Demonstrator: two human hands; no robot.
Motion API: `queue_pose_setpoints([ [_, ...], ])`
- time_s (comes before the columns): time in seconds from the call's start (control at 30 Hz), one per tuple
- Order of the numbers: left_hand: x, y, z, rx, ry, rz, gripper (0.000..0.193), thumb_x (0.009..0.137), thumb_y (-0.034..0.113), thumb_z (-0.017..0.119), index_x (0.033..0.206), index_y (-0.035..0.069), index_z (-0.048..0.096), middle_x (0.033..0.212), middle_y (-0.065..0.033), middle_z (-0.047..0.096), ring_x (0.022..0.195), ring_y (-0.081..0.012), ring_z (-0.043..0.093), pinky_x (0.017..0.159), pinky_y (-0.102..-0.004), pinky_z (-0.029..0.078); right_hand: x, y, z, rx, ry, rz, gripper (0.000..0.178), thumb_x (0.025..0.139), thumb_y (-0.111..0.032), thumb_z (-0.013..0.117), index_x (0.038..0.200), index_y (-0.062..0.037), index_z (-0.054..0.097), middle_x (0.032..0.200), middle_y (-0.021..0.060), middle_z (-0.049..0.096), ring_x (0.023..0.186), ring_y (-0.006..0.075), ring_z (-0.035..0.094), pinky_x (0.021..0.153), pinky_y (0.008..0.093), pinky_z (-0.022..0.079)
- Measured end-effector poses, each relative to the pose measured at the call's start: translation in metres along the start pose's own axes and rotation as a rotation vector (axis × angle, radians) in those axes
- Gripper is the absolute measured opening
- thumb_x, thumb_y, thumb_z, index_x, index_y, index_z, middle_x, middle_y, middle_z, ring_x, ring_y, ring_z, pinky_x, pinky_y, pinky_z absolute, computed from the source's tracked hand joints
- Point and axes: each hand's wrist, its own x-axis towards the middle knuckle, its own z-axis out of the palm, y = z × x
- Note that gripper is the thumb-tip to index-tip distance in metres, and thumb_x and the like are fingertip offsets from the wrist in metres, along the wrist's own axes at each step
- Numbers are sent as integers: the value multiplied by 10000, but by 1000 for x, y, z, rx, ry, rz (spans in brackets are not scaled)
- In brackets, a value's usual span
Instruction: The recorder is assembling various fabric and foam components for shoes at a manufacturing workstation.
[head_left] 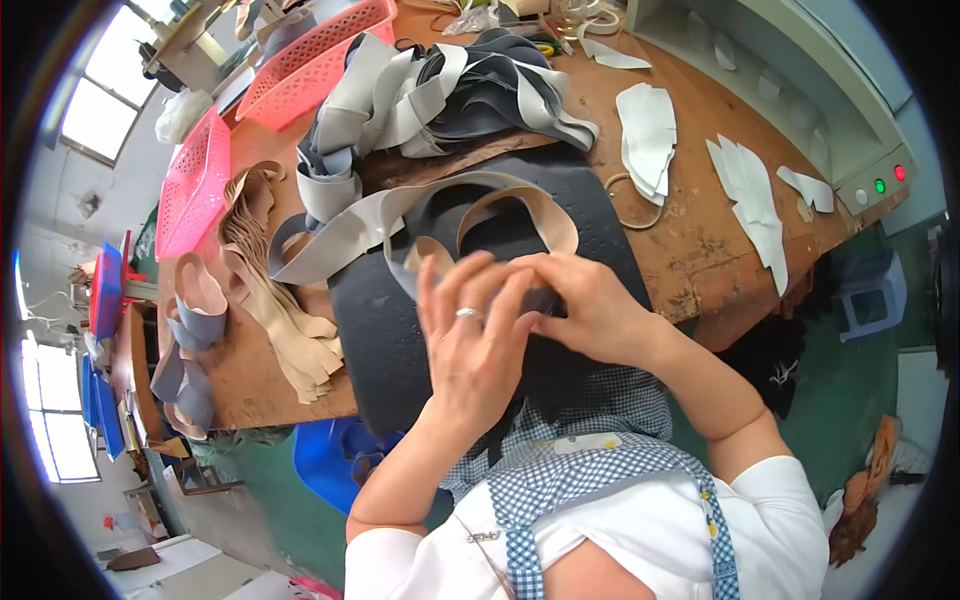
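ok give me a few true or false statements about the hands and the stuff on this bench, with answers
1. Both hands meet over the dark mat. True: the left hand and right hand pinch a curved beige-and-grey strip together.
2. The left hand wears a ring. True.
3. The baskets at the bench's far left are green. False: they are pink.
4. The stack of white cut pieces lies under the hands. False: it lies apart, on the bare wooden bench to the right.
5. The beige strips lie left of the mat. True.
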Motion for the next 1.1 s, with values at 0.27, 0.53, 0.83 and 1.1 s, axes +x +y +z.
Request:
queue_pose_setpoints([
  [0.27, -50, -17, 27, -1180, 33, -1064, 237, 1002, 97, 554, 1205, -20, 521, 1106, -71, 615, 1025, -154, 611, 928, -338, 494, -26, 13, -1, 318, 124, 113, 292, 724, -57, 837, 934, 13, 647, 887, 68, 626, 788, 150, 604, 732, 280, 480],
  [0.53, -45, -37, 30, -1623, 184, -989, 359, 976, 125, 560, 1311, 16, 492, 1314, -137, 566, 1209, -252, 570, 1043, -402, 439, -27, 10, 0, 471, 132, 222, 236, 758, -71, 825, 879, -2, 634, 832, 20, 597, 751, 95, 547, 711, 250, 447],
  [0.83, -21, -64, 26, -1658, -31, -1013, 493, 1052, 325, 420, 1441, 27, 365, 1373, -186, 535, 1173, -308, 601, 998, -422, 484, -28, 14, 9, 457, 64, 145, 246, 741, -86, 841, 862, -4, 643, 823, 30, 608, 765, 117, 565, 722, 261, 457],
  [1.1, -51, -87, 53, -2508, 47, -896, 489, 1035, 316, 428, 1347, -55, 496, 1277, -229, 589, 1140, -332, 611, 977, -423, 526, -24, 10, 9, 413, 20, -107, 268, 710, -73, 841, 862, -10, 629, 847, 75, 610, 817, 214, 589, 733, 328, 489],
])
